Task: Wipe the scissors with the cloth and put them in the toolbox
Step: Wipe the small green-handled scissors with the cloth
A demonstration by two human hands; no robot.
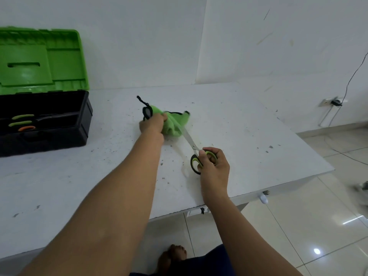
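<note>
White counter (239,120) is carrying everything: your left hand (152,124) is bunching the cloth (175,122) round the scissors (191,141), your right hand (214,164) gripping the handles. Pulling carelessly could be slicing cloth or fingers. Toolbox (59,124) is waiting open, well left.

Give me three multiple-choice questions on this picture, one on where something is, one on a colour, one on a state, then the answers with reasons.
1. Where does the toolbox stand on the table?
A. far left
B. far right
C. near edge

2. What colour is the cloth?
A. white
B. green
C. orange

3. How is the toolbox lid?
A. shut
B. missing
C. raised open

Answers:
1 A, it sits at the picture's left side, against the wall.
2 B, the cloth in the left hand is bright green around the blades of the scissors held by the right hand.
3 C, the green lid stands upright and tools show inside.
</note>
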